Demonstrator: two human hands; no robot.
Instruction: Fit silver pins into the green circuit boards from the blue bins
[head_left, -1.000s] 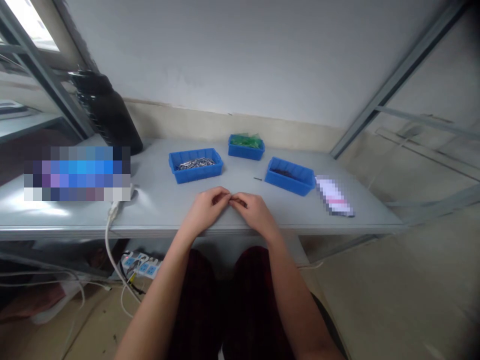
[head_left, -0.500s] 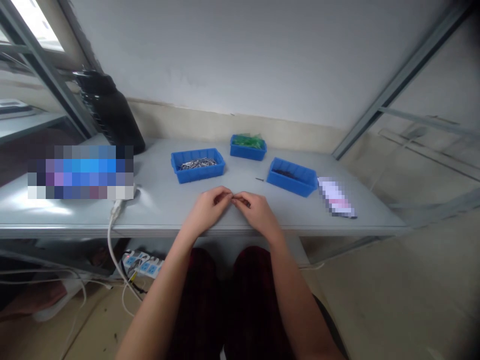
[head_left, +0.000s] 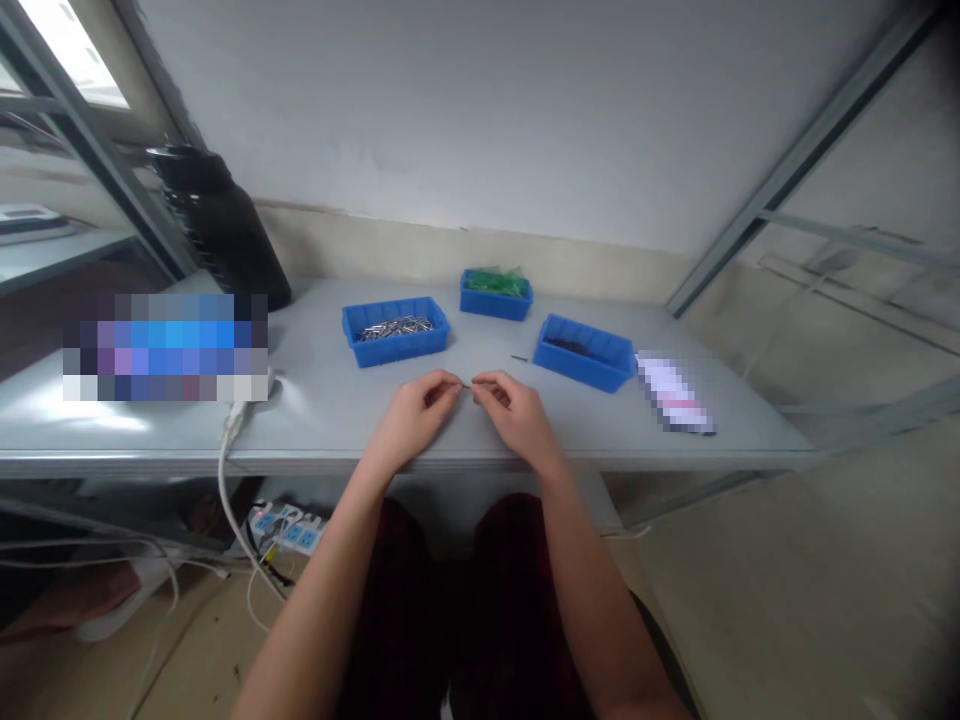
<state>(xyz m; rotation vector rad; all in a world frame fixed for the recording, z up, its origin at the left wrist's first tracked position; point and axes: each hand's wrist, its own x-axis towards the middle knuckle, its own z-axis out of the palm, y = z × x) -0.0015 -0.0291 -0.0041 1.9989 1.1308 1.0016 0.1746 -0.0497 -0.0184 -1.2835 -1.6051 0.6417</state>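
Note:
A small, thin dark piece (head_left: 466,387) spans the gap between my fingertips, too small to identify. My left hand (head_left: 424,410) pinches its left end, and my right hand (head_left: 510,408) pinches its right end, both just above the front of the grey table (head_left: 315,410). Beyond my left hand is a blue bin (head_left: 397,350) of silvery metal pins. A blue bin (head_left: 585,370) with dark screw-like pieces sits beyond my right hand, and one dark screw (head_left: 519,357) lies beside it. Farther back, a blue bin (head_left: 495,303) holds green plastic bags.
A black bottle (head_left: 225,230) stands at the back left, behind a blurred-out object (head_left: 172,345). A white cable (head_left: 234,425) drops over the front edge towards a power strip (head_left: 292,530). A second blurred-out item (head_left: 675,395) lies at the right.
My fingertips have moved slightly apart, with my right hand a little farther forward, and the dark piece between them now shows.

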